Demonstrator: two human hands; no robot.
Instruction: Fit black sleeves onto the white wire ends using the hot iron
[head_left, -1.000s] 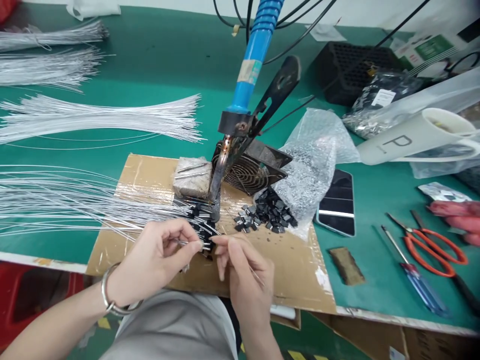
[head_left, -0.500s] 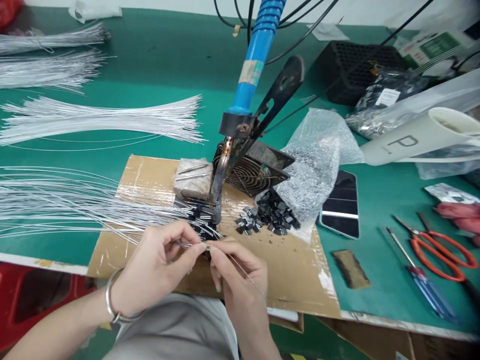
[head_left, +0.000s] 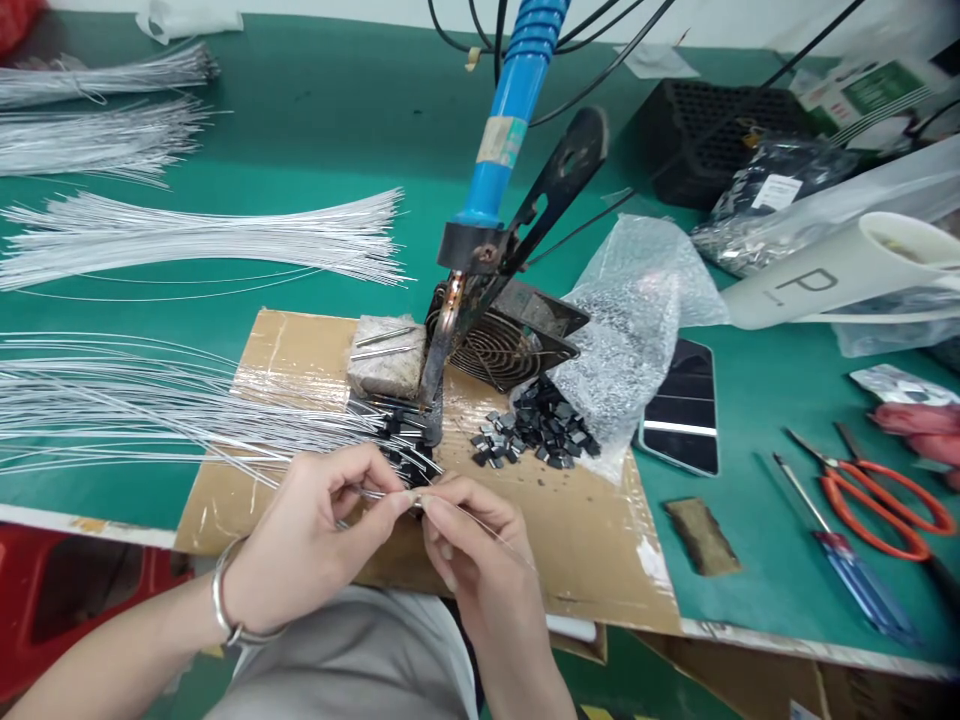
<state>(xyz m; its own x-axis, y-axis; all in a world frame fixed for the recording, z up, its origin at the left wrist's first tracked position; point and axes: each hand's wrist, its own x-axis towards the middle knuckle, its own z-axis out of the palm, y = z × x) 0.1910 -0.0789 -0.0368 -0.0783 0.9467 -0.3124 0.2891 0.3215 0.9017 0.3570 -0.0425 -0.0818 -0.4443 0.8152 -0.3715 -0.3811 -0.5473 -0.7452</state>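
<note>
My left hand [head_left: 315, 535] pinches a thin silver wire that runs in from the bundle of wires [head_left: 150, 410] on the left. My right hand [head_left: 472, 560] pinches another thin wire [head_left: 495, 535] and meets the left fingertips over the cardboard sheet [head_left: 592, 540]. Both pinches touch just in front of a cluster of small black components with wire leads [head_left: 401, 440]. A blue-handled soldering iron [head_left: 499, 140] stands clamped above them, its tip pointing down at the cardboard. A pile of loose black components [head_left: 536, 435] spills from a bubble-wrap bag [head_left: 630, 330].
More wire bundles [head_left: 187, 240] lie on the green table at the left. A small fan [head_left: 499, 345], a sponge block [head_left: 386, 355], a phone [head_left: 679, 405], orange scissors [head_left: 877, 490], a screwdriver [head_left: 844, 565] and a white cup [head_left: 840, 275] sit around. Another person's red-gloved hand [head_left: 926, 430] shows at the right edge.
My two hands have drawn together, so the fingertips now touch at the wire ends. My right hand moved slightly left and down toward me.
</note>
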